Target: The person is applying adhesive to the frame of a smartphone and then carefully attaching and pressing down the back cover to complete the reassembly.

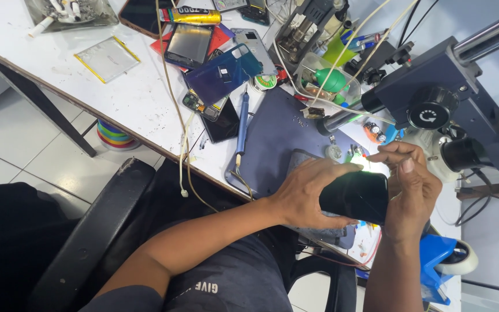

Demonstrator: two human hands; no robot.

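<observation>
At a cluttered repair bench, I hold a black smartphone (354, 196) between both hands above the blue work mat (278, 138). My left hand (310, 193) wraps the phone's near end, fingers closed over its top edge and thumb under it; my right hand (414, 188) clasps the far end, thumb and forefinger pinched narrow at its upper corner. Just beyond my right hand stands a black stereo microscope (446, 98), its lamp glowing beside my fingertips. Past my left hand, on the mat's edge, lies a blue-handled soldering iron (242, 124), and farther out a blue phone back cover (223, 72) rests among other dismantled handsets on the white table (134, 98).
</observation>
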